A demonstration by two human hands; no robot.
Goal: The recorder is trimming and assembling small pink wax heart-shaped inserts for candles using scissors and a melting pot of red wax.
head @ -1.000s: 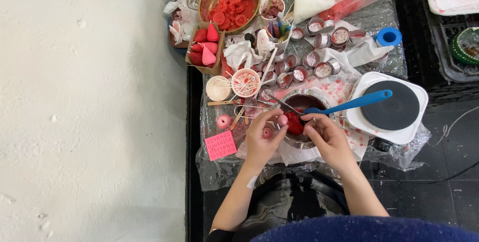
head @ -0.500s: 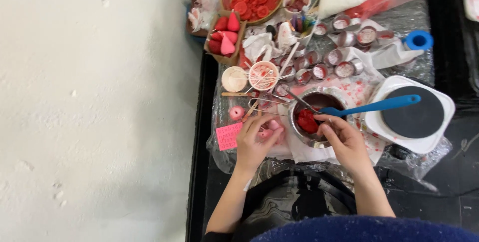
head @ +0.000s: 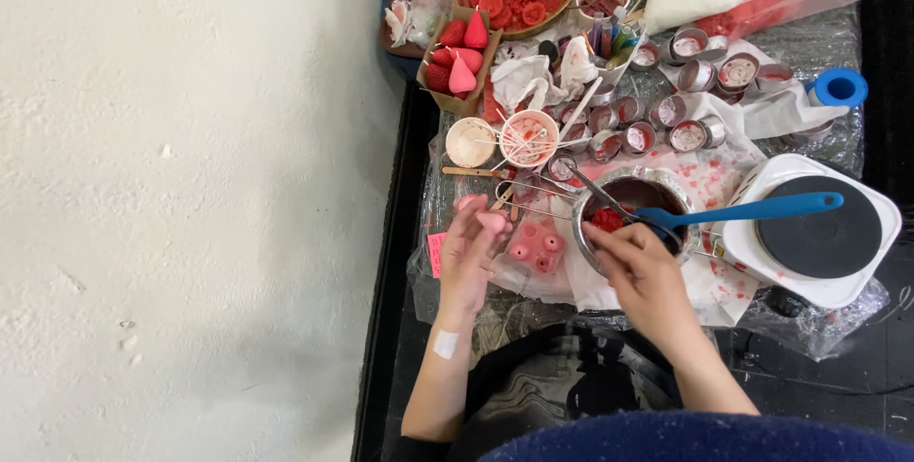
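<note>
Blue and long, the plastic-handled spoon (head: 752,210) lies across the round metal pot of dark red melted wax (head: 636,207), its long axis running nearly level, the handle end pointing toward the person's right over the white single-burner hotplate with a black disc (head: 817,231), the bowl end dipped toward the pot's middle; the right hand (head: 644,273) sits at the pot's near rim with fingers bent together over something small and red, though whether they pinch it or the spoon's bowl end cannot be told; the left hand (head: 473,251) is just beside the pot on its left, fingers curled closed around a small pink wax piece (head: 487,220); a clear mould tray with pink round shapes (head: 535,245) lies between the two hands; a small white bowl of wicks (head: 529,137) stands farther back; red cone-shaped candles in a cardboard box (head: 461,54) are well beyond it.
</note>
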